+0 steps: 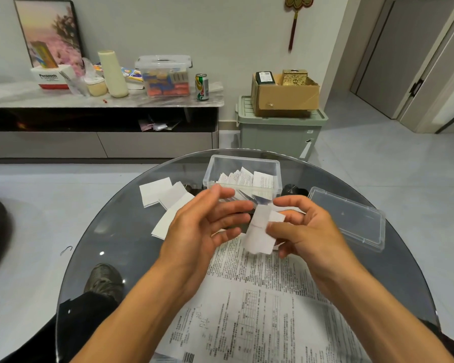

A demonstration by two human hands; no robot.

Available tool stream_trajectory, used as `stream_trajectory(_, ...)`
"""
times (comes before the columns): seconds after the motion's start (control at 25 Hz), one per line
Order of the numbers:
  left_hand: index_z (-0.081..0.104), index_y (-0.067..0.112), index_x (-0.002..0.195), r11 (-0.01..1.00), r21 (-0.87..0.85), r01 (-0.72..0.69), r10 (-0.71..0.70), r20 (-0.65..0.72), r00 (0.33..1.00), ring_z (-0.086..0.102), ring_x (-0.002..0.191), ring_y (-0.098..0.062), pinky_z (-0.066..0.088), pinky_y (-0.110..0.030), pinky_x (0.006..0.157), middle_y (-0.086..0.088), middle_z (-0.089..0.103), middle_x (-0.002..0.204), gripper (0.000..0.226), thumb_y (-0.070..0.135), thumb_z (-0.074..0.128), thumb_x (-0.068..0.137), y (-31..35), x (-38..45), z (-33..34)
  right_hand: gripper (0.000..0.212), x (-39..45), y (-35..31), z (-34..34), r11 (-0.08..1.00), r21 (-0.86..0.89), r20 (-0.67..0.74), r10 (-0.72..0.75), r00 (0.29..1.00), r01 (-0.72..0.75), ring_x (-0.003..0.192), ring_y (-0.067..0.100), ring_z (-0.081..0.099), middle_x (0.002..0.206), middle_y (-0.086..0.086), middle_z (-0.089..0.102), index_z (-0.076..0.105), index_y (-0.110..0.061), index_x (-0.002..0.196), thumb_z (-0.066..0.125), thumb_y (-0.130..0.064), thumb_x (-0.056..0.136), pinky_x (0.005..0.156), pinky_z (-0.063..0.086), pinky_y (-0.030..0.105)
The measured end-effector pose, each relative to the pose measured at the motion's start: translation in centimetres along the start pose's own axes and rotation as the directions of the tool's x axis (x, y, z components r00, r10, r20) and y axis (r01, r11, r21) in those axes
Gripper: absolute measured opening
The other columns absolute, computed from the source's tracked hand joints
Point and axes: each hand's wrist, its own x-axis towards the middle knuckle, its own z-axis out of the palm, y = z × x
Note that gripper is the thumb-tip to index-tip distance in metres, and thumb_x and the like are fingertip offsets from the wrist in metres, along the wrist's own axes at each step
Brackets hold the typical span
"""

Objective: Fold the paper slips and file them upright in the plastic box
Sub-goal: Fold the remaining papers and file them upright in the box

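A white paper slip hangs just in front of the clear plastic box, pinched between the thumb and fingers of my right hand. My left hand is beside it on the left, fingers spread and fairly straight, fingertips close to the slip's left edge; I cannot tell if they touch it. The box stands at the far side of the round glass table and holds several folded slips standing upright. Several unfolded slips lie left of the box.
The box's clear lid lies to the right on the glass. Large printed sheets cover the near part of the table under my forearms. Beyond the table are a green storage bin and a low cabinet.
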Motion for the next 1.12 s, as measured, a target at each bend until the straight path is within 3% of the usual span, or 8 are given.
stream_trajectory(0.28,0.074,0.015,0.075,0.934,0.351,0.07,-0.018,-0.149,0.989,0.067,0.065,-0.013,0.054,-0.022,0.062,-0.002,0.073,0.076,0.015,0.001,0.08,0.077,-2.0,0.3,-0.1,0.03,-0.5,0.0,1.1,0.977,0.14,0.091,0.147,0.985,-0.159,0.062,0.025,0.067,0.09,0.021,0.074,0.068,-0.006,0.105,0.057,-0.033,0.097,0.054,0.057,0.032)
stream_trajectory(0.44,0.077,0.015,0.085,0.924,0.375,0.078,0.017,-0.244,0.97,0.067,0.072,-0.015,0.056,-0.026,0.07,-0.008,0.076,0.085,0.02,-0.004,0.073,0.082,-1.8,1.1,-0.5,0.021,-0.4,0.6,0.8,0.973,-0.227,0.053,0.063,0.997,-0.049,0.061,0.02,0.065,0.084,0.01,0.075,0.061,-0.013,0.112,0.065,-0.009,0.092,0.059,0.057,0.039)
stream_trajectory(0.56,0.076,0.022,0.095,0.858,0.501,0.113,0.063,-0.32,0.945,0.065,0.073,-0.011,0.055,-0.02,0.067,0.002,0.072,0.088,0.032,-0.006,0.067,0.083,-1.6,2.1,-1.7,0.036,-1.5,-0.4,0.4,0.549,-0.799,0.238,-0.087,0.967,0.246,0.09,0.006,0.063,0.104,-0.015,0.068,0.054,-0.037,0.116,0.069,-0.048,0.085,0.082,0.056,0.037)
stream_trajectory(0.64,0.076,0.025,0.099,0.806,0.574,0.148,0.068,-0.338,0.939,0.066,0.078,-0.014,0.056,-0.026,0.068,0.004,0.07,0.097,0.034,-0.004,0.066,0.083,-1.6,2.6,-2.5,0.072,-2.9,-1.0,0.6,0.34,-0.876,0.423,0.198,0.884,0.342,0.12,0.006,0.05,0.138,-0.02,0.049,0.039,-0.047,0.135,0.07,-0.068,0.073,0.101,0.045,0.034)
stream_trajectory(0.76,0.075,0.026,0.1,0.736,0.643,0.211,0.029,-0.341,0.94,0.07,0.077,-0.02,0.059,-0.032,0.068,0.008,0.067,0.097,0.034,-0.002,0.065,0.083,-2.3,3.1,-3.0,0.114,-4.2,0.1,1.1,0.131,-0.891,0.448,0.411,0.794,0.435,0.152,0.017,0.005,0.165,-0.012,-0.001,0.0,-0.044,0.153,0.073,-0.069,0.069,0.122,0.015,0.044)
stream_trajectory(0.92,0.075,0.028,0.097,0.657,0.727,0.2,0.054,-0.311,0.949,0.069,0.083,-0.015,0.057,-0.028,0.071,0.01,0.065,0.096,0.035,-0.002,0.065,0.081,-2.9,3.6,-3.3,0.119,-4.8,1.6,1.5,0.082,-0.858,0.5,0.36,0.788,0.507,0.15,0.021,-0.022,0.16,-0.008,-0.03,-0.021,-0.038,0.151,0.07,-0.062,0.078,0.123,-0.005,0.048)
stream_trajectory(1.0,0.075,0.027,0.095,0.67,0.717,0.192,0.06,-0.31,0.949,0.068,0.086,-0.013,0.058,-0.03,0.077,0.011,0.066,0.094,0.035,-0.003,0.067,0.079,-2.9,3.7,-3.5,0.107,-5.4,1.7,1.8,0.068,-0.825,0.545,0.362,0.757,0.561,0.152,0.023,-0.011,0.163,-0.008,-0.02,-0.011,-0.041,0.152,0.068,-0.058,0.081,0.123,0.003,0.051)
stream_trajectory(1.12,0.075,0.025,0.094,0.697,0.691,0.192,0.046,-0.31,0.95,0.068,0.081,-0.015,0.057,-0.028,0.069,0.007,0.068,0.094,0.034,-0.004,0.068,0.079,-2.8,3.6,-3.6,0.058,-5.7,1.3,1.7,0.045,-0.748,0.662,0.102,0.742,0.662,0.131,0.023,0.044,0.145,-0.005,0.042,0.038,-0.035,0.135,0.062,-0.05,0.084,0.1,0.043,0.04)
